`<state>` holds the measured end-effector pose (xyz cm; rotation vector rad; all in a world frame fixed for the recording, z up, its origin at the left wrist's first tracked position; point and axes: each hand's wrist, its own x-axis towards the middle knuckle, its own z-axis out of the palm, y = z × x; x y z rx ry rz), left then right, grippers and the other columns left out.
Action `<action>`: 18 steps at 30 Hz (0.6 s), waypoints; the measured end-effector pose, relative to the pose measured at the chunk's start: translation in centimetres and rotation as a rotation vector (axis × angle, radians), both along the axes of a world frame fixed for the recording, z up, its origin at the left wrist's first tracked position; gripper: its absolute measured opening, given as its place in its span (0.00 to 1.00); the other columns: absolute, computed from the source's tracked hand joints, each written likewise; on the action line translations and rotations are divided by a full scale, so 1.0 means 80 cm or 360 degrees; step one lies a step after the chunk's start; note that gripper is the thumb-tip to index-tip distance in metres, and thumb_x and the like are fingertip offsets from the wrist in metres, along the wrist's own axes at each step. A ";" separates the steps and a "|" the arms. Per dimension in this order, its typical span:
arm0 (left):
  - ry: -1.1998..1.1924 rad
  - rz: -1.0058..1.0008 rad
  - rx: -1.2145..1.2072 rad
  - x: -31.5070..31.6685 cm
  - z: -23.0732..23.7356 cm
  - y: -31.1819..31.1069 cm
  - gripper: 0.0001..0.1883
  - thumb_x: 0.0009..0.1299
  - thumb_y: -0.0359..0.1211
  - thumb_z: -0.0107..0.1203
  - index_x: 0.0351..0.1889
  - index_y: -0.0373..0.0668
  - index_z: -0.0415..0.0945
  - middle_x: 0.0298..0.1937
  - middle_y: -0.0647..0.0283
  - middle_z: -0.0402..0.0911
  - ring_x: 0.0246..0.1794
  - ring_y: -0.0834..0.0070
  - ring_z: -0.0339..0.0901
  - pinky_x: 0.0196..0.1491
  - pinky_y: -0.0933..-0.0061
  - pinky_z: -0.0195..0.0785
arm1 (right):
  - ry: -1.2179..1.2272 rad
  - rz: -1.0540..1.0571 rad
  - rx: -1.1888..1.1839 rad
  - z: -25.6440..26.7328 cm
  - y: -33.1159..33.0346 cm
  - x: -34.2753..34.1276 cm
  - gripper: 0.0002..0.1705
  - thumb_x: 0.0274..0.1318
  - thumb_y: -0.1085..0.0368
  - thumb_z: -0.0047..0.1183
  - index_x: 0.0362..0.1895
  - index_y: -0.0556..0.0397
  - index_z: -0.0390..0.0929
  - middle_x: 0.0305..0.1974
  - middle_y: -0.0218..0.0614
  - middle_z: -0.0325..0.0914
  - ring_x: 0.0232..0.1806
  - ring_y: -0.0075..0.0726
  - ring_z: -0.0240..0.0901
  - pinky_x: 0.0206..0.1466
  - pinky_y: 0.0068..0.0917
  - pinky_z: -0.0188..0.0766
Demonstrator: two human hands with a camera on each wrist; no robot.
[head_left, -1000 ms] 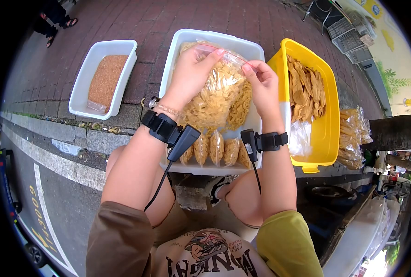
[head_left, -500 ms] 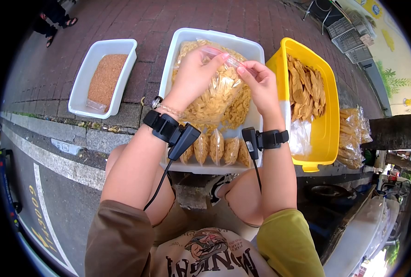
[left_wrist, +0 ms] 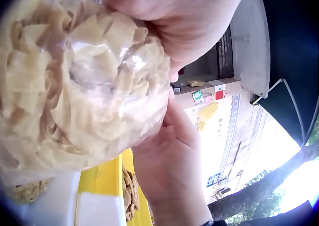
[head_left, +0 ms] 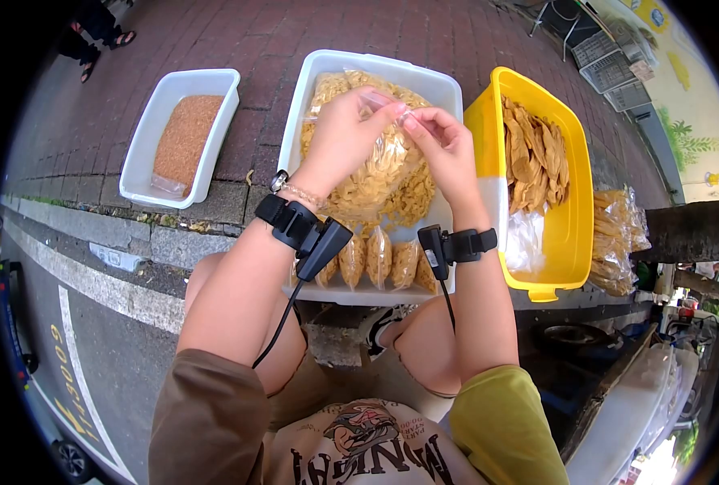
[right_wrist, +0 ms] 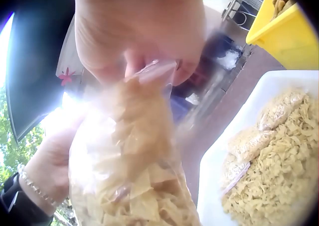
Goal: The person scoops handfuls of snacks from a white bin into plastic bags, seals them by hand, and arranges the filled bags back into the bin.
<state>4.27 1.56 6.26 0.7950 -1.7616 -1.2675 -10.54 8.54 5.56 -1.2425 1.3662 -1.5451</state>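
A clear plastic bag (left_wrist: 84,91) full of pale yellow flat pieces hangs from both hands above a white tub (head_left: 293,121). The left hand (head_left: 347,133) pinches its top edge from the left. Close beside it, the right hand (head_left: 448,153) pinches the same edge between thumb and fingers, the two thumb tips nearly meeting. In the right wrist view the bag's top (right_wrist: 154,71) is gathered under the right hand (right_wrist: 142,32). Loose yellow pieces (right_wrist: 279,166) and other filled bags (right_wrist: 249,139) lie in the tub below.
Several small filled bags (head_left: 379,259) stand in a row along the tub's near side. A white tub of brown grains (head_left: 231,105) is at the left. On the right, a yellow tub (head_left: 573,242) holds brown dried pieces (head_left: 537,153); packed bags (head_left: 614,234) lie beyond it.
Both hands have drawn closer together along the bag's top edge, the right one moving left. The red-lined strip, stretched between them earlier, is now mostly covered by the fingers.
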 end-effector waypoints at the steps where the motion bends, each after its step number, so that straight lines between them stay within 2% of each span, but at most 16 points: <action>1: -0.0009 -0.0041 0.0005 0.001 -0.001 -0.001 0.12 0.68 0.35 0.58 0.37 0.34 0.79 0.35 0.63 0.82 0.38 0.81 0.76 0.44 0.79 0.67 | 0.0031 0.0008 0.0005 0.006 0.002 0.003 0.05 0.57 0.70 0.58 0.36 0.58 0.77 0.33 0.26 0.77 0.36 0.16 0.71 0.42 0.16 0.68; 8: -0.0081 -0.0060 0.0057 0.000 -0.001 0.000 0.11 0.68 0.35 0.57 0.36 0.34 0.79 0.33 0.65 0.81 0.37 0.83 0.75 0.43 0.80 0.67 | 0.0143 -0.0025 -0.0026 0.003 0.001 0.010 0.04 0.60 0.70 0.54 0.37 0.59 0.76 0.33 0.26 0.75 0.35 0.16 0.69 0.40 0.16 0.68; 11: -0.0022 -0.0129 0.0136 -0.002 -0.003 0.000 0.12 0.69 0.36 0.57 0.38 0.35 0.79 0.36 0.66 0.79 0.39 0.83 0.73 0.44 0.81 0.66 | 0.0157 -0.0066 -0.0123 -0.004 -0.002 0.010 0.04 0.61 0.71 0.53 0.36 0.59 0.75 0.34 0.27 0.74 0.35 0.17 0.69 0.41 0.16 0.67; 14: 0.0146 -0.0220 -0.0042 -0.005 -0.002 0.004 0.12 0.70 0.37 0.56 0.40 0.37 0.77 0.39 0.68 0.77 0.41 0.84 0.72 0.45 0.81 0.65 | 0.0223 -0.0200 -0.0168 0.004 -0.001 0.009 0.04 0.60 0.71 0.53 0.36 0.60 0.74 0.34 0.29 0.73 0.37 0.20 0.69 0.43 0.18 0.68; 16: 0.0267 -0.0147 0.0144 -0.008 -0.001 0.008 0.12 0.70 0.38 0.55 0.41 0.38 0.75 0.42 0.69 0.77 0.43 0.86 0.71 0.45 0.82 0.64 | 0.0305 -0.0240 -0.0226 0.005 -0.002 0.003 0.05 0.60 0.71 0.54 0.36 0.60 0.75 0.35 0.30 0.73 0.38 0.22 0.69 0.44 0.19 0.68; 18: 0.0192 -0.0169 0.0172 -0.005 0.008 0.012 0.11 0.70 0.36 0.56 0.41 0.38 0.74 0.42 0.69 0.77 0.42 0.86 0.71 0.45 0.83 0.65 | 0.0384 -0.0273 -0.0282 0.008 -0.002 0.000 0.05 0.59 0.71 0.54 0.36 0.61 0.75 0.35 0.32 0.72 0.39 0.24 0.69 0.45 0.21 0.68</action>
